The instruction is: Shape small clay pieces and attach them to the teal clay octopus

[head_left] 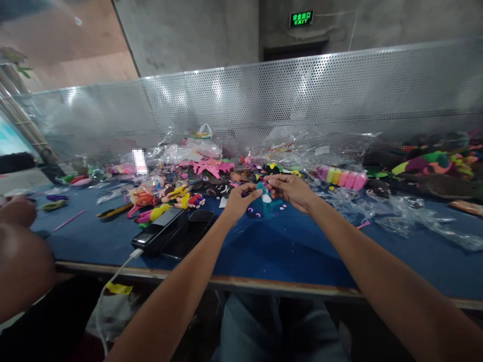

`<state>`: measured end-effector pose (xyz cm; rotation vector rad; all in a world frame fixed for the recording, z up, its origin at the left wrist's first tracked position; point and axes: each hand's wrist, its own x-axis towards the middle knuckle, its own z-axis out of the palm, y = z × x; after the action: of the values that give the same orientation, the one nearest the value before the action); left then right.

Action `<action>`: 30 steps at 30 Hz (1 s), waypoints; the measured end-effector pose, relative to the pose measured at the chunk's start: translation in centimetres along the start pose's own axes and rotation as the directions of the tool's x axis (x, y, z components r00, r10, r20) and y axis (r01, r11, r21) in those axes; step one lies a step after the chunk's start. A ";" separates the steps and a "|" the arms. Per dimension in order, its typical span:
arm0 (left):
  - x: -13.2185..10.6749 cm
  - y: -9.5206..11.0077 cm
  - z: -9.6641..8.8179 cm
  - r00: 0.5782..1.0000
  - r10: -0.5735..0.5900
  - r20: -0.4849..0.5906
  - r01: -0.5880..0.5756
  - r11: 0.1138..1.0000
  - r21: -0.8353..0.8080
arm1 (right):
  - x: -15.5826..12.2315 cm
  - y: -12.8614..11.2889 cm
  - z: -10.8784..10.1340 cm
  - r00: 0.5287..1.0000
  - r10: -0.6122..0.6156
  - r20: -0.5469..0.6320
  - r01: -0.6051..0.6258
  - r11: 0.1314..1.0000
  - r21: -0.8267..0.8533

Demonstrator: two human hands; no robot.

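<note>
A: What occupies the centre?

B: A small teal clay-like piece, positioned over the middle of the desk, between the two hands.

A: And their state?

B: Left hand: thumb and forefinger pinched on the piece. Right hand: fingers bent close beside it; whether they grip anything cannot be told.

A: The immediate surroundings?

B: Small white bits lie near the right hand. To the left, a black phone lies beside a black box-shaped device with a white cable plugged in. Beyond these are colourful toy figures and crumpled clear plastic.

A: The periphery?

B: Another person's arm, left; behind the desk, a perforated metal panel and, above it, a green exit sign.
</note>
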<state>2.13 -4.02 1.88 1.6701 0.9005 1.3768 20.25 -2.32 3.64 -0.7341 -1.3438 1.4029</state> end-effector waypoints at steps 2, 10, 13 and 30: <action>0.0 -0.1 -0.1 1.000 -0.004 0.012 0.004 1.000 -0.022 | 0.0 0.0 0.0 1.000 -0.005 0.001 0.005 1.000 0.011; 0.2 -1.0 -0.2 0.996 -0.050 0.067 0.058 0.990 -0.131 | -0.2 -0.4 0.4 0.999 0.025 -0.040 -0.025 1.000 -0.006; 0.3 -1.1 -0.1 0.994 -0.043 0.097 0.055 0.991 -0.126 | -0.3 -0.5 0.5 1.000 0.004 -0.030 -0.003 1.000 0.002; 0.2 -1.2 -0.2 0.991 -0.044 0.127 0.052 0.997 -0.062 | 0.0 -0.4 0.1 0.997 -0.077 -0.011 0.077 0.997 0.009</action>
<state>1.91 -3.27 0.90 1.6550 0.8100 1.2419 20.27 -2.42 4.08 -0.6758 -1.3425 1.3411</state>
